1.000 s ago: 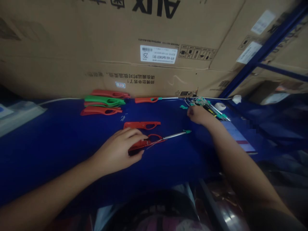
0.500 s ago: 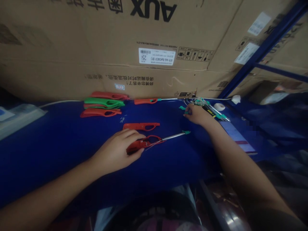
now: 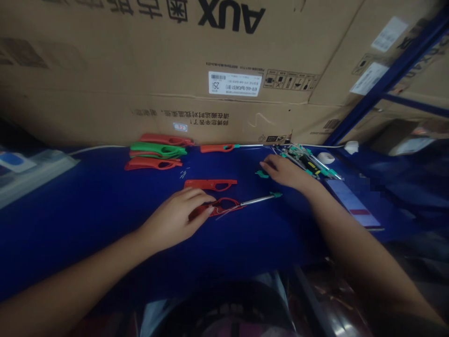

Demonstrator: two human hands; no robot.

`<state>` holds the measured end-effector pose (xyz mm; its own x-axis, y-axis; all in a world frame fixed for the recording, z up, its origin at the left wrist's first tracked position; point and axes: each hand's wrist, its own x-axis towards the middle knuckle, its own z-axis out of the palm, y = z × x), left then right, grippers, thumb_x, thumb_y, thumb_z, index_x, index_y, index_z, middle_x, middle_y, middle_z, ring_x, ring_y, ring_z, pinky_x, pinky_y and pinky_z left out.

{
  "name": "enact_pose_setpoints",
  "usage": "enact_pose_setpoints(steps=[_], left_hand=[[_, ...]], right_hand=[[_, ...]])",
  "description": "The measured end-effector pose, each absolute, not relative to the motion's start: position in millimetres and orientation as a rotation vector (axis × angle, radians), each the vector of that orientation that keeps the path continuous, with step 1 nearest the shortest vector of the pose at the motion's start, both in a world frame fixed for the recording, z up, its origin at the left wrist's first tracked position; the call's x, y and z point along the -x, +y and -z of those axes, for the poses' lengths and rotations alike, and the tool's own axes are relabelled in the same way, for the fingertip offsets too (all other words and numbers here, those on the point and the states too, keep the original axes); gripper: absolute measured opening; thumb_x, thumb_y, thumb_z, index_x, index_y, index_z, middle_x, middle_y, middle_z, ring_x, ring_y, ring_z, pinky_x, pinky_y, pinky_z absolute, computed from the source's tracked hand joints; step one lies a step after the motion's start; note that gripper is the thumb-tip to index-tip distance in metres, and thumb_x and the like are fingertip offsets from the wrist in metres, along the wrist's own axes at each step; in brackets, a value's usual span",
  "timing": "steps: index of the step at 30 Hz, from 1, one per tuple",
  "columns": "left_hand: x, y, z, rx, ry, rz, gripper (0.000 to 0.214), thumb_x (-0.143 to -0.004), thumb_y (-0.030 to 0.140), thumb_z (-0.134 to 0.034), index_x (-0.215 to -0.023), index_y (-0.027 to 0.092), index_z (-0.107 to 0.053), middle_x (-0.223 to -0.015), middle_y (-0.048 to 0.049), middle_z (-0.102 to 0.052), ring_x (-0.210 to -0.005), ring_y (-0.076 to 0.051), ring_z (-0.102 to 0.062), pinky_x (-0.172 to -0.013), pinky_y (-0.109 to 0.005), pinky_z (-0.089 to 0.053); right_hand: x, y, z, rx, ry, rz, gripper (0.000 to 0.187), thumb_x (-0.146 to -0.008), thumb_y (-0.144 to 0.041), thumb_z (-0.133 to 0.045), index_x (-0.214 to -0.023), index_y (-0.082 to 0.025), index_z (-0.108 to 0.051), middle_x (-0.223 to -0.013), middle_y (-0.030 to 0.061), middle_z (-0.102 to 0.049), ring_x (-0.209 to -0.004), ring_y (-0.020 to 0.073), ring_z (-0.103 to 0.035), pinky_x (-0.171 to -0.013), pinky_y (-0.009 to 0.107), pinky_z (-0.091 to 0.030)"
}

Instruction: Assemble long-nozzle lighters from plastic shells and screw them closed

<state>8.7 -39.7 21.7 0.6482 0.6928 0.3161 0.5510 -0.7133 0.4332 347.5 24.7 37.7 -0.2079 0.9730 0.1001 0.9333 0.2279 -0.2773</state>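
Observation:
My left hand point(image 3: 178, 214) is closed around the handle of an open red lighter shell point(image 3: 228, 204), its trigger loop showing past the fingertips. A metal tube point(image 3: 259, 200) with a green tip runs right from the shell, and thin wires hang beside it. Another red shell half point(image 3: 210, 183) lies just beyond this hand. My right hand point(image 3: 282, 171) is bent over with its fingers pinched together. At its fingertips shows a small green plastic piece point(image 3: 261, 174), partly covered by the hand.
Red and green lighter shells point(image 3: 154, 150) are stacked at the back left. An orange lighter point(image 3: 217, 148) with a tube lies against the cardboard box point(image 3: 157, 61). Behind my right hand is a pile of tubes and green parts point(image 3: 298, 152), near a phone point(image 3: 354, 203) and a tape roll point(image 3: 326, 157).
My right hand has drawn back from the parts pile, toward me and slightly left, and the green piece has come along. My left hand keeps its hold on the shell. The view has shifted slightly.

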Motion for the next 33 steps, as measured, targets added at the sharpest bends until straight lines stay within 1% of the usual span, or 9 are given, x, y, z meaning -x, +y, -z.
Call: enact_pose_setpoints(steps=[2,4,7,12,17,21,25,29,33], left_hand=[[-9,-39,-21,-2.570,0.989,-0.682,0.025,-0.100,0.029,-0.050,-0.116,0.024,-0.069,-0.112,-0.0048,-0.070,-0.107,-0.022,-0.065,-0.096,-0.039,-0.052],[-9,-39,-20,-2.568,0.991,-0.690,0.024,-0.100,0.029,-0.051,-0.116,0.025,-0.069,-0.111,-0.0047,-0.070,-0.107,-0.022,-0.065,-0.096,-0.039,-0.052],[-10,-40,-20,-2.555,1.000,-0.687,0.024,-0.098,0.032,-0.055,-0.116,0.024,-0.069,-0.111,-0.0048,-0.070,-0.105,-0.022,-0.065,-0.094,-0.039,-0.053],[-11,-41,-16,-2.509,1.007,-0.679,0.023,-0.097,0.029,-0.057,-0.116,0.025,-0.069,-0.109,-0.0045,-0.069,-0.104,-0.021,-0.066,-0.093,-0.037,-0.053],[-11,-43,-14,-2.484,1.036,-0.678,0.024,-0.096,0.033,-0.061,-0.117,0.025,-0.069,-0.111,-0.0045,-0.068,-0.104,-0.021,-0.065,-0.093,-0.037,-0.054],[-12,-44,-16,-2.483,1.018,-0.665,0.022,-0.095,0.031,-0.062,-0.115,0.025,-0.070,-0.109,-0.0042,-0.067,-0.103,-0.021,-0.065,-0.094,-0.038,-0.053],[-13,-44,-16,-2.465,1.029,-0.665,0.022,-0.094,0.031,-0.063,-0.115,0.025,-0.070,-0.108,-0.0041,-0.066,-0.104,-0.021,-0.064,-0.093,-0.038,-0.053],[-12,-44,-14,-2.433,1.054,-0.666,0.022,-0.093,0.030,-0.065,-0.114,0.024,-0.070,-0.106,-0.0039,-0.065,-0.099,-0.020,-0.065,-0.090,-0.037,-0.054],[-12,-43,-12,-2.387,1.060,-0.669,0.022,-0.092,0.030,-0.067,-0.113,0.025,-0.071,-0.104,-0.0033,-0.065,-0.096,-0.020,-0.064,-0.087,-0.036,-0.054]], right_hand=[[-352,24,-41,1.749,-2.349,-0.260,0.025,-0.094,-0.042,-0.058,-0.091,-0.018,-0.064,-0.089,0.0085,-0.068,-0.078,0.0202,-0.062,-0.071,0.030,-0.046],[-353,21,-43,1.665,-2.463,-0.292,0.018,-0.089,-0.036,-0.064,-0.088,-0.017,-0.064,-0.086,0.0065,-0.067,-0.073,0.0177,-0.060,-0.067,0.028,-0.044],[-344,15,-45,1.542,-2.509,-0.320,0.008,-0.089,-0.025,-0.061,-0.087,-0.017,-0.065,-0.083,0.0046,-0.067,-0.069,0.0151,-0.058,-0.065,0.026,-0.042],[-311,-6,-49,1.244,-2.466,-0.500,0.007,-0.090,-0.023,-0.065,-0.088,-0.017,-0.068,-0.076,0.0009,-0.066,-0.063,0.0116,-0.056,-0.062,0.023,-0.042],[-289,-21,-44,0.939,-2.563,-0.592,0.009,-0.094,-0.016,-0.061,-0.096,-0.017,-0.069,-0.091,0.0041,-0.068,-0.078,0.0132,-0.061,-0.072,0.025,-0.046],[-283,-25,-39,0.887,-2.594,-0.609,0.013,-0.094,-0.013,-0.060,-0.099,-0.018,-0.071,-0.098,0.0053,-0.068,-0.084,0.0143,-0.064,-0.076,0.026,-0.048],[-278,-27,-35,0.882,-2.580,-0.625,0.014,-0.094,-0.014,-0.059,-0.100,-0.018,-0.071,-0.097,0.0051,-0.067,-0.082,0.0143,-0.064,-0.074,0.026,-0.049],[-273,-28,-31,0.858,-2.569,-0.635,0.012,-0.095,-0.014,-0.059,-0.099,-0.017,-0.070,-0.098,0.0053,-0.066,-0.081,0.0138,-0.063,-0.072,0.026,-0.049],[-271,-30,-30,0.776,-2.578,-0.592,0.012,-0.096,-0.014,-0.056,-0.095,-0.017,-0.068,-0.092,0.0046,-0.064,-0.080,0.0140,-0.062,-0.073,0.026,-0.048]])
